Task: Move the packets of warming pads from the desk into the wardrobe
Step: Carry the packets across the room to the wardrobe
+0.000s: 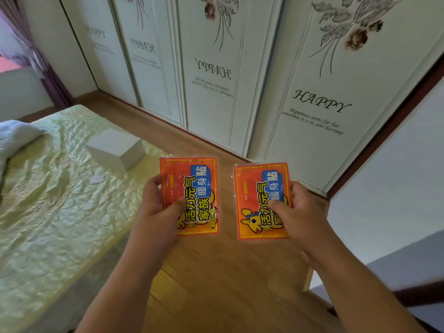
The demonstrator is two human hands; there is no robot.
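Between thumb and fingers, 1 packet [192, 188] per hand [156, 207]

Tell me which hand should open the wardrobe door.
Probably the right hand: it is nearer the closest wardrobe door. Both hands are full, so its packet would first have to join the left hand.

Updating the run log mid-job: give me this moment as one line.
left hand: grips orange packet | right hand: grips second packet | wardrobe doors: closed | white box: on bed
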